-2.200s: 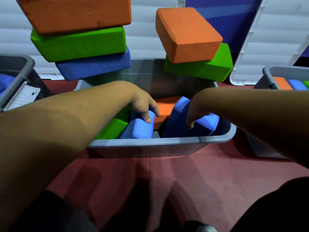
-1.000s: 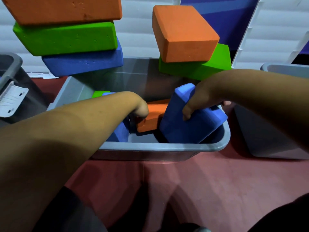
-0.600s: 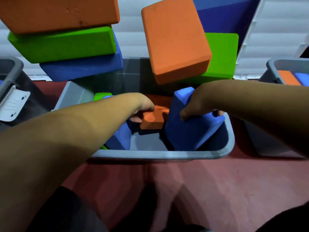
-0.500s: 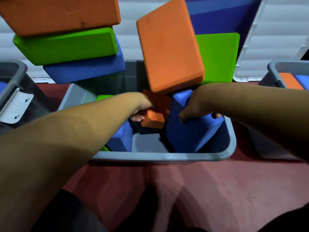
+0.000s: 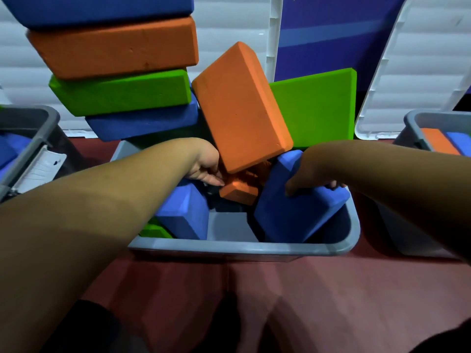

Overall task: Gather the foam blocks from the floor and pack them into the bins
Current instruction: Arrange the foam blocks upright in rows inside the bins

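Orange block (image 5: pixel 239 105) tilted above left fingers (image 5: pixel 212 180), whose grip I cannot tell, may topple if right fingers (image 5: pixel 293 186), gripping blue block (image 5: pixel 300 215), shift.

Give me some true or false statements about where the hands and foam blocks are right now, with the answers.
1. The right hand grips a blue block in the middle bin. True.
2. The left hand holds a green block. False: its fingers touch an orange block in that bin.
3. In the stack at left, a stacked orange block lies on a stacked green block. True.
4. The right bin holds only green blocks. False: it shows an orange one and a blue one.
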Motion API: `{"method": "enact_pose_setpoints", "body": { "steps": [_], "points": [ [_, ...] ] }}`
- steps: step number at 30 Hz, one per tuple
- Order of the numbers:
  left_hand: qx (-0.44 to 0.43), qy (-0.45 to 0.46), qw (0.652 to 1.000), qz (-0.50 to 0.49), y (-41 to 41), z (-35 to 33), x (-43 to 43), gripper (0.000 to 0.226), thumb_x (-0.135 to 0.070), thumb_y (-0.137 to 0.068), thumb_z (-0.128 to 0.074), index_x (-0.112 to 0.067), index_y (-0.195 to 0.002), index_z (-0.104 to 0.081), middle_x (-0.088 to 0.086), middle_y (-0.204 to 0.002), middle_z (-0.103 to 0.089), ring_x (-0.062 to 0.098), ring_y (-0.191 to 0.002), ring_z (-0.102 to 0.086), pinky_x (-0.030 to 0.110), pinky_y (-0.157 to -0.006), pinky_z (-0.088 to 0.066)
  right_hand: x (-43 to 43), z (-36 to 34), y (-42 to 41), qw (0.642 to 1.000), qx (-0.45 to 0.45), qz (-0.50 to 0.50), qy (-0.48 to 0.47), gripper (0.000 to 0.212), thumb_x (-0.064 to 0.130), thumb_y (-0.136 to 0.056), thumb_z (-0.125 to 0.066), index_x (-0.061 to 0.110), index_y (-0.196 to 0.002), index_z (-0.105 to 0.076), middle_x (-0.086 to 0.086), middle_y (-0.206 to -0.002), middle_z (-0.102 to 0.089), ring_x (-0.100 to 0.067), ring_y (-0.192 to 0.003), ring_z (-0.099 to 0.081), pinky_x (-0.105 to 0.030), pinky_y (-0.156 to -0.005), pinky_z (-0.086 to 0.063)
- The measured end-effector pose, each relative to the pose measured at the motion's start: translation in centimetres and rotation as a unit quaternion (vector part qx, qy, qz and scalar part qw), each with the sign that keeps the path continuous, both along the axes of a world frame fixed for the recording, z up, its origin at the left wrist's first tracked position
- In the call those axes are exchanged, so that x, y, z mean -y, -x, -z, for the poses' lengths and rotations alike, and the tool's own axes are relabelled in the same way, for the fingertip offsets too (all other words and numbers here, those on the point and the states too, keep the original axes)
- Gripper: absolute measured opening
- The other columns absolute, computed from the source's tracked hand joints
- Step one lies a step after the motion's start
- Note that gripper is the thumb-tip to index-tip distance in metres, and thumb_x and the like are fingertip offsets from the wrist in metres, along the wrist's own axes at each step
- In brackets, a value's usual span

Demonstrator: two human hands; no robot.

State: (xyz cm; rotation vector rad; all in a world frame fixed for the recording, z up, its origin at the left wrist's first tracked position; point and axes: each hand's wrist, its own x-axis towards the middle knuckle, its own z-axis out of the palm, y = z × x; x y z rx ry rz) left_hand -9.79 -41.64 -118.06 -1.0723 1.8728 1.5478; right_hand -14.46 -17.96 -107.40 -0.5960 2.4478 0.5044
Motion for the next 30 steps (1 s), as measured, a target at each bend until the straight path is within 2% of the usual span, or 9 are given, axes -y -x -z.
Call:
{"method": "enact_pose_setpoints", "body": {
  "steps": [3, 5, 8, 11, 16, 18, 20, 23, 30],
  "points": [
    [0.003, 0.001, 1.0, 0.006, -0.3, -1.5, 0.1, 0.045, 0.015, -0.102, -0.021, 0.021, -0.139, -0.046, 0.027, -0.132, -0.061, 0.037, -0.107, -0.069, 0.039, -0.084, -0.064, 0.5, -0.6, -0.4, 1.0, -0.004, -0.012, -0.02, 0.066, 0.073, -0.086, -0.062, 0.008, -0.079, -0.052, -0.01, -0.072, -0.064, -0.023, -0.06, -0.065, -0.033, -0.071, -0.049],
    [-0.022, -0.02, 0.999, -0.015, -0.5, -2.6, -0.2, 0.052, 0.018, -0.096, -0.017, 0.019, -0.142, -0.04, 0.023, -0.142, -0.055, 0.042, -0.122, -0.064, 0.049, -0.098, -0.059, 0.9, -1.1, -0.4, 1.0, -0.001, -0.009, -0.008, 0.07, 0.078, -0.086, -0.058, 0.008, -0.09, -0.053, -0.011, -0.075, -0.066, -0.023, -0.061, -0.067, -0.033, -0.072, -0.05],
    [-0.082, -0.052, 0.994, -0.048, -1.0, -4.0, -0.8, 0.053, 0.014, -0.087, -0.025, 0.007, -0.135, -0.045, 0.02, -0.131, -0.06, 0.036, -0.106, -0.068, 0.056, -0.094, -0.059, 1.7, -2.3, -0.1, 0.999, 0.013, 0.015, 0.032, 0.075, 0.079, -0.084, -0.06, 0.006, -0.097, -0.052, -0.015, -0.079, -0.069, -0.026, -0.065, -0.071, -0.034, -0.068, -0.055],
    [-0.112, -0.094, 0.988, -0.058, -1.8, -5.3, -1.3, 0.034, 0.001, -0.089, -0.042, -0.004, -0.12, -0.052, 0.014, -0.121, -0.062, 0.033, -0.097, -0.072, 0.05, -0.087, -0.062, 2.3, -3.7, 0.1, 0.995, 0.014, 0.042, 0.092, 0.081, 0.083, -0.079, -0.06, 0.005, -0.097, -0.052, -0.016, -0.081, -0.067, -0.029, -0.068, -0.07, -0.041, -0.082, -0.06],
    [-0.168, -0.068, 0.983, -0.034, -2.0, -6.4, -1.5, 0.027, -0.023, -0.085, -0.058, -0.015, -0.111, -0.058, 0.01, -0.1, -0.066, 0.032, -0.089, -0.073, 0.044, -0.087, -0.062, 2.0, -4.5, 0.5, 0.97, 0.008, 0.104, 0.22, 0.099, 0.092, -0.078, -0.045, 0.0, -0.113, -0.062, -0.02, -0.086, -0.069, -0.033, -0.071, -0.07, -0.041, -0.076, -0.062],
    [-0.202, -0.061, 0.977, -0.038, -1.7, -6.7, -1.1, 0.032, -0.029, -0.084, -0.062, -0.017, -0.113, -0.059, 0.009, -0.099, -0.066, 0.029, -0.082, -0.075, 0.041, -0.084, -0.061, 1.8, -4.7, 0.5, 0.974, -0.041, 0.058, 0.214, 0.082, 0.081, -0.093, -0.035, 0.015, -0.132, -0.064, -0.024, -0.088, -0.068, -0.036, -0.079, -0.071, -0.042, -0.081, -0.061],
    [-0.23, -0.067, 0.97, -0.044, -1.4, -7.0, -1.0, 0.033, -0.037, -0.09, -0.064, -0.021, -0.119, -0.062, 0.007, -0.102, -0.068, 0.025, -0.084, -0.076, 0.043, -0.087, -0.059, 1.8, -4.6, 1.2, 0.956, -0.086, 0.053, 0.275, 0.057, 0.061, -0.107, -0.023, 0.039, -0.159, -0.031, -0.022, -0.087, -0.057, -0.038, -0.089, -0.067, -0.041, -0.085, -0.056],
    [-0.255, -0.107, 0.959, -0.055, -0.8, -7.6, -1.7, 0.036, -0.047, -0.096, -0.065, -0.024, -0.124, -0.064, 0.008, -0.111, -0.072, 0.027, -0.098, -0.075, 0.051, -0.099, -0.056, 1.5, -4.8, 2.9, 0.946, -0.104, 0.034, 0.305, 0.054, 0.048, -0.11, -0.018, 0.052, -0.159, 0.004, -0.017, -0.085, -0.038, -0.042, -0.104, -0.061, -0.038, -0.08, -0.044],
    [-0.321, -0.122, 0.936, -0.083, 1.2, -9.1, -3.5, 0.066, -0.072, -0.085, -0.07, -0.029, -0.135, -0.064, -0.003, -0.128, -0.074, 0.02, -0.114, -0.073, 0.052, -0.09, -0.06, 0.8, -4.6, 4.1, 0.908, -0.156, 0.089, 0.379, 0.052, 0.045, -0.112, -0.018, 0.037, -0.163, -0.016, -0.02, -0.094, -0.055, -0.04, -0.097, -0.06, -0.045, -0.087, -0.052]
  ]
}}
